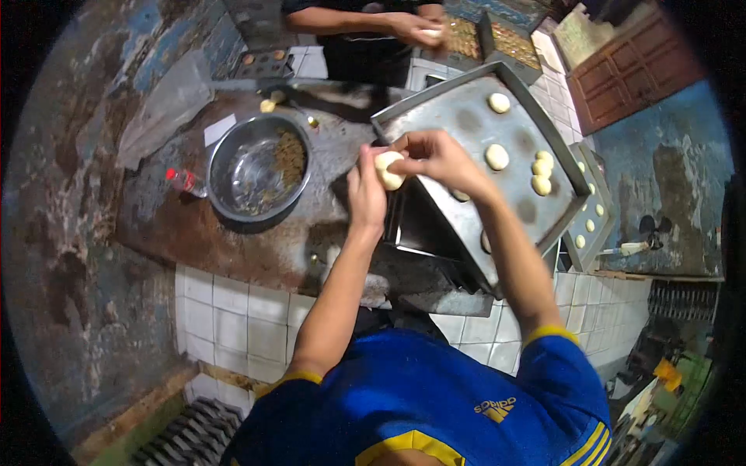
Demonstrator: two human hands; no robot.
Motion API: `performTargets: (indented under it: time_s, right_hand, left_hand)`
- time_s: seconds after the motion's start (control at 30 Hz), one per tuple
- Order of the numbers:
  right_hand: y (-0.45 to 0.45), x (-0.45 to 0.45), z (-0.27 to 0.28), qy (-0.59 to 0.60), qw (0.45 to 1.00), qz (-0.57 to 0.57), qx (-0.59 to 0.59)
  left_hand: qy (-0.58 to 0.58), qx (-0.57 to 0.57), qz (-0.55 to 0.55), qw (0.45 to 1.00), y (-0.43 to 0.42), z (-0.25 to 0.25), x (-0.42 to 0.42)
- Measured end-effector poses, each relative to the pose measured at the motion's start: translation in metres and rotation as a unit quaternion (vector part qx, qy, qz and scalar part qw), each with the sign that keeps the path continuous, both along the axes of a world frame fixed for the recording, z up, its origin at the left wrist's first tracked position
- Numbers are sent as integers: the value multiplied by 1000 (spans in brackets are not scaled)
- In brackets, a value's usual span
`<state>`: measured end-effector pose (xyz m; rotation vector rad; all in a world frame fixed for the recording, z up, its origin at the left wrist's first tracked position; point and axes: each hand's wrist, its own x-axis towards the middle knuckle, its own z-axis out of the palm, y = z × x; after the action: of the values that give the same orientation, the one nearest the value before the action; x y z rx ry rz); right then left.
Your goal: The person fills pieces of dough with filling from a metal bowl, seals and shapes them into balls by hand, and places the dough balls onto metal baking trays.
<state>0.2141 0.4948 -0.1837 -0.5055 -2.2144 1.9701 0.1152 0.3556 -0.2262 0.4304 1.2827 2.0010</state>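
Note:
A pale dough ball (388, 172) is held between my two hands above the tray's left corner. My left hand (366, 194) cups it from the left, and the fingers of my right hand (437, 159) pinch its right side. Beneath my right forearm lies a large metal tray (466, 118) with several round dough balls on it, one of them (496, 157) near the middle. To the left, a steel bowl (233, 203) stands on the worn table (186, 245), with a brown filling (290, 159) along its right inner side.
A bottle with a red cap (186, 182) lies left of the bowl, below a plastic bag (167, 109). Across the table a co-worker's hands (416, 29) hold a small pale piece. Another tray of dough balls (590, 210) is at the right. Two filled trays (513, 46) stand behind.

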Motion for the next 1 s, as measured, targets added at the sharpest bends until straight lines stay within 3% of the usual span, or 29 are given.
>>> performTargets:
  time_s: [0.07, 0.1, 0.13, 0.23, 0.27, 0.3, 0.37, 0.47, 0.5, 0.53, 0.57, 0.6, 0.63, 0.67, 0.7, 0.73, 0.8, 0.87, 0.93, 0.97, 1.0]
  right_hand:
    - [-68, -18, 10, 28, 994, -108, -2]
    - [-87, -29, 7, 107, 988, -111, 19]
    - [-106, -42, 9, 163, 973, -150, -71]
    - [-147, -103, -15, 175, 915, -360, 54]
    - [-149, -117, -10, 176, 910, -375, 25]
    - [-146, -131, -2, 181, 914, -363, -11]
    - [-140, -147, 2, 175, 930, -318, -59]
    - [-156, -175, 30, 69, 972, -177, -139]
    - [-164, -184, 43, 36, 981, -113, -155]
    - [-171, -194, 47, 3, 984, -52, -170]
    - [-175, -206, 40, 5, 997, 19, -74]
    - [-177, -220, 34, 9, 996, 90, 23]
    - [-177, -234, 33, -25, 973, 144, 178]
    - [-174, -243, 21, -74, 958, 163, 226]
    - [-162, -250, -12, -77, 980, 137, 125]
    - [-146, -257, -57, -77, 991, 108, 24]
    - [-121, -273, -137, -157, 968, -85, 177]
    - [-106, -266, -221, -272, 837, -246, 406]
    - [-84, -263, -265, -357, 878, -162, 275]
    - [-91, -260, -271, -321, 908, -220, 156]
    - [-98, -254, -274, -325, 906, -224, 152]
  left_hand:
    - [14, -37, 85, 996, -13, 4, -19]
    - [-43, 25, 90, 995, -20, 10, -32]
    - [0, -15, 138, 990, -26, 17, -42]
    - [75, -1, 132, 988, -44, 17, -68]
    - [48, 61, 51, 996, -55, 16, -89]
    - [16, 113, -32, 993, -67, 18, -109]
    - [48, 125, -37, 990, -86, 19, -132]
    - [-46, 118, 62, 990, -120, -6, -175]
    - [-175, 138, -48, 974, -145, -2, -194]
    - [-103, 130, -10, 986, -141, -39, -203]
    - [89, 90, -48, 991, -157, -47, -207]
    - [277, 47, -84, 956, -175, -53, -210]
    - [235, 57, -72, 968, -182, -80, -208]
    - [168, -27, -126, 977, -199, -83, -209]
    - [162, -27, -127, 978, -208, -88, -216]
    - [275, -32, -83, 957, -216, -92, -225]
    - [382, -37, -41, 923, -233, -97, -243]
    - [356, -116, -45, 926, -250, -92, -259]
    - [399, -190, 1, 897, -262, -96, -274]
    - [441, -229, 20, 868, -270, -103, -279]
    - [481, -266, 36, 835, -278, -112, -283]
